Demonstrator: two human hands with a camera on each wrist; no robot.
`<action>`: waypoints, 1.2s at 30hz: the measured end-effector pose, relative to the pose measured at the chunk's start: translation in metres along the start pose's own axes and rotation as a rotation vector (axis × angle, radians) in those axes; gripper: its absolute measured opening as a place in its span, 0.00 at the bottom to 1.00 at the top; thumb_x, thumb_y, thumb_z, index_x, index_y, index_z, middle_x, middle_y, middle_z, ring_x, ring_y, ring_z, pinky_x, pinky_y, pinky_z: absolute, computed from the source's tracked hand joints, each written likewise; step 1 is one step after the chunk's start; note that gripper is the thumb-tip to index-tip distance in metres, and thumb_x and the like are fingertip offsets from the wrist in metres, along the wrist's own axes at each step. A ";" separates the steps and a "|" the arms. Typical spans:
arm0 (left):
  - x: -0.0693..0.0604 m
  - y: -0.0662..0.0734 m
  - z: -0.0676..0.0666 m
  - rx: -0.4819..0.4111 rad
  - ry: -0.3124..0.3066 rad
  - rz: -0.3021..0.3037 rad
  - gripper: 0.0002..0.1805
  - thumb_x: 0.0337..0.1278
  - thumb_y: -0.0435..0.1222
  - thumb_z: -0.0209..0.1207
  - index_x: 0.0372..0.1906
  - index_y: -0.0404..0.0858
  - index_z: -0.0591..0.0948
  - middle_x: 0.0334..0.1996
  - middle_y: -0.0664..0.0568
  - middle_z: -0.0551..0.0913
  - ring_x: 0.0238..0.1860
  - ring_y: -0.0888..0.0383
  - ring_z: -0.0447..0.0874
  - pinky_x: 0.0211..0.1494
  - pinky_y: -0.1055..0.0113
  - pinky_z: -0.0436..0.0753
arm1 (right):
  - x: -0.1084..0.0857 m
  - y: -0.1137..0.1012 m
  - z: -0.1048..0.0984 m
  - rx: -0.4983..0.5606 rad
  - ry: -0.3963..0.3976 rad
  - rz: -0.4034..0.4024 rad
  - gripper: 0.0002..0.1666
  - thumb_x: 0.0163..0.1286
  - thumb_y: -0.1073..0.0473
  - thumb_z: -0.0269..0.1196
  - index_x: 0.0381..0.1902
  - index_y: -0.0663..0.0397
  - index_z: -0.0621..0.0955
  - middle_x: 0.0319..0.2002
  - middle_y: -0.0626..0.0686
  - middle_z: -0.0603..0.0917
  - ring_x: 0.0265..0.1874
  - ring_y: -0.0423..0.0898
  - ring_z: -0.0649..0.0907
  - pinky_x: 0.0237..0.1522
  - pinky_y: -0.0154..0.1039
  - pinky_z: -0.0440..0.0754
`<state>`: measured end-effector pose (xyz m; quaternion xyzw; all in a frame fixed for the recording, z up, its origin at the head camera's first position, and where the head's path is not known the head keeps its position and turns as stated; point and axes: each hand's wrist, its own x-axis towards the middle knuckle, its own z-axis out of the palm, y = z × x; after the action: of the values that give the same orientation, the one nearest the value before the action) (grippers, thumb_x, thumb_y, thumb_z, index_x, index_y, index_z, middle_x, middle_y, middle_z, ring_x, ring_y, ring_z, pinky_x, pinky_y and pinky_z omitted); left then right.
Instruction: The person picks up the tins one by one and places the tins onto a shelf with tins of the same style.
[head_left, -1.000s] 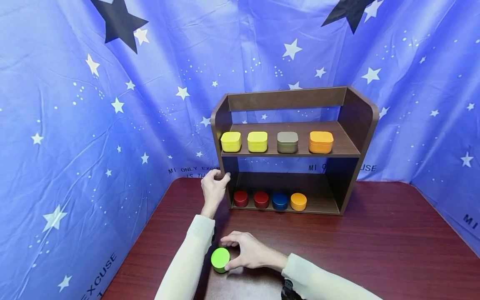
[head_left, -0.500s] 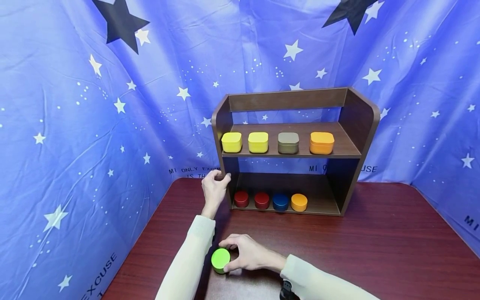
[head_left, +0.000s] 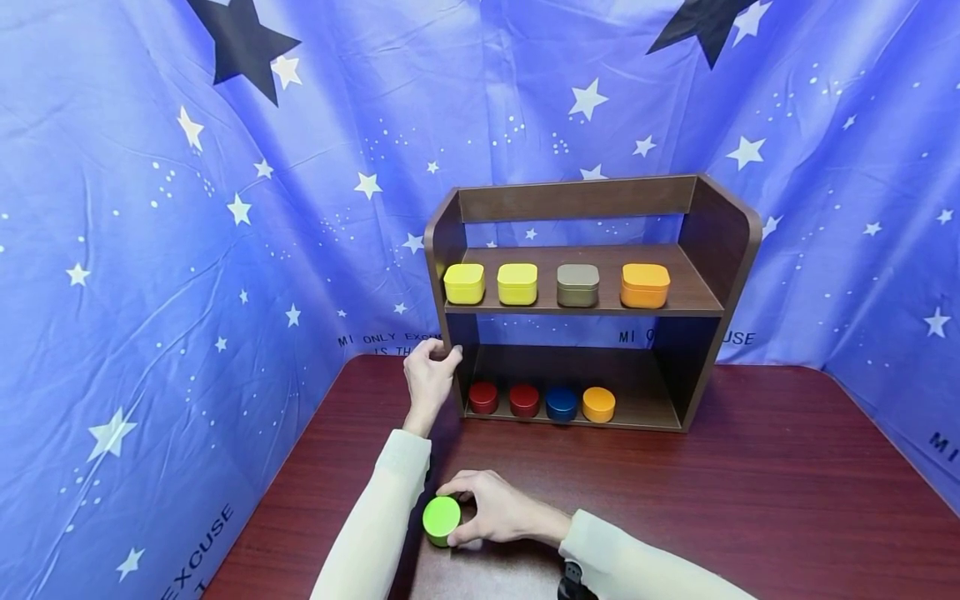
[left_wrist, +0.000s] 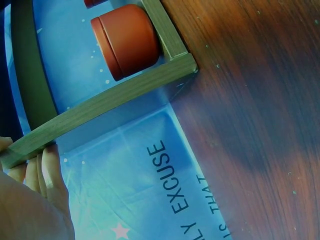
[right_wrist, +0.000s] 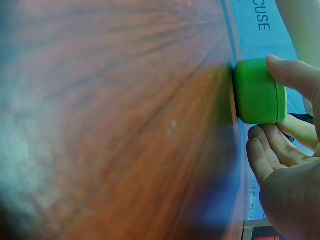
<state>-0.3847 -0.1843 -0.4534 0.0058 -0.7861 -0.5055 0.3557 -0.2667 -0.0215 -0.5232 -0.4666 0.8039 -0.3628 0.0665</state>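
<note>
A round green tin (head_left: 441,518) stands on the table close to me, beside my left forearm. Thumb and fingers of my right hand (head_left: 498,506) pinch it from the right; the right wrist view shows the thumb on one side of the green tin (right_wrist: 257,92) and fingertips at the other. My left hand (head_left: 427,379) grips the left side panel of a dark brown two-tier shelf (head_left: 573,200). In the left wrist view, fingers of the left hand (left_wrist: 37,200) lie against the outer face of that panel, and the thumb is mostly cut off.
On the upper tier stand two yellow tins (head_left: 517,285), a grey-green tin (head_left: 577,286) and an orange tin (head_left: 645,286). Below are two dark red tins (head_left: 524,401), a blue tin (head_left: 561,404) and a yellow-orange tin (head_left: 598,405). A blue star-printed curtain (head_left: 225,275) surrounds the table (head_left: 795,467).
The fingers of my right hand have drawn slightly closer around the green tin. My left hand keeps its place on the shelf panel.
</note>
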 end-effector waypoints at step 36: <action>0.001 -0.002 0.003 0.010 0.004 -0.019 0.09 0.55 0.37 0.74 0.31 0.34 0.89 0.33 0.40 0.92 0.38 0.44 0.87 0.47 0.60 0.81 | -0.018 0.003 -0.017 0.105 0.071 0.032 0.27 0.60 0.55 0.81 0.58 0.50 0.89 0.50 0.45 0.91 0.49 0.27 0.82 0.57 0.30 0.83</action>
<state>-0.3878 -0.1838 -0.4551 0.0161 -0.7878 -0.5049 0.3524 -0.2667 0.0023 -0.5166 -0.4364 0.7931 -0.4194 0.0683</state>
